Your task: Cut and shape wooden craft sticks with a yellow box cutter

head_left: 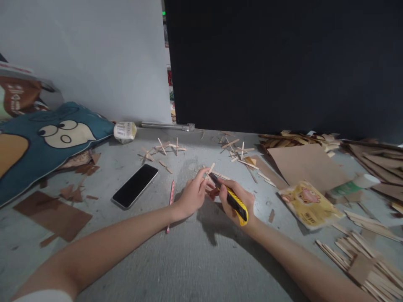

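My left hand (194,195) pinches a short wooden stick (210,169), which pokes up past the fingertips. Wrapped in my right hand (241,200) is a yellow and black utility knife (236,202), its front end pointing at the stick. The two hands nearly meet, and the blade's exact contact with the wood is hidden. A pink patterned pencil (171,193) lies beside my left wrist. Beyond the hands, small stick assemblies stand on the table, one at the left (163,147) and one at the right (242,151).
A phone (135,186) and a blue cartoon cushion (63,134) are at the left. To the right lie a yellow packet (310,204), a green and white bottle (352,186), cardboard sheets (299,161) and bundled wooden sticks (362,260). A dark panel (283,63) rises behind.
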Motion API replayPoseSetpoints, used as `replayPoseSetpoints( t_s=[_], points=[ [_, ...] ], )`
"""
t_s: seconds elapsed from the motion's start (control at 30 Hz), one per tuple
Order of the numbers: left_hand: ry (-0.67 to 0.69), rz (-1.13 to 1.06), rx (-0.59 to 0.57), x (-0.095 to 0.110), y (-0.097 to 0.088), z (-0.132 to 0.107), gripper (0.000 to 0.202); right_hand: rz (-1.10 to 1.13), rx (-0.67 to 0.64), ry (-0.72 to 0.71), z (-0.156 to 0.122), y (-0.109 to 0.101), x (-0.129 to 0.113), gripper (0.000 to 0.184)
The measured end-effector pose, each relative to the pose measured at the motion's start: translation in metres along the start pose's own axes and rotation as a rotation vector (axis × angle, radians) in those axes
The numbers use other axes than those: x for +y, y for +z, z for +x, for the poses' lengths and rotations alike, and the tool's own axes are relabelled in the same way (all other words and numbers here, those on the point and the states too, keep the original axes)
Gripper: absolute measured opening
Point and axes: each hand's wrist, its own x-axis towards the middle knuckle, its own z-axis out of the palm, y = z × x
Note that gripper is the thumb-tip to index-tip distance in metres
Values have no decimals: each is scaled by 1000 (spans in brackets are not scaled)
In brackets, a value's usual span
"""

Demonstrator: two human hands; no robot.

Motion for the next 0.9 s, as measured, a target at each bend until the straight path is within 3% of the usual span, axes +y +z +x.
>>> replayPoseSetpoints(
  t_s=[0.37, 0.63, 0.9],
  points=[
    [-7, 18, 19, -6, 1, 1, 39, 44, 12, 224, 3, 3, -5, 26],
    [-53, -26, 21, -2, 1, 1, 40, 304, 20, 421, 3, 5, -6, 33],
    [-131, -199, -47, -1, 0, 2, 52, 426, 0, 449, 6, 5, -7, 31]
  ],
)
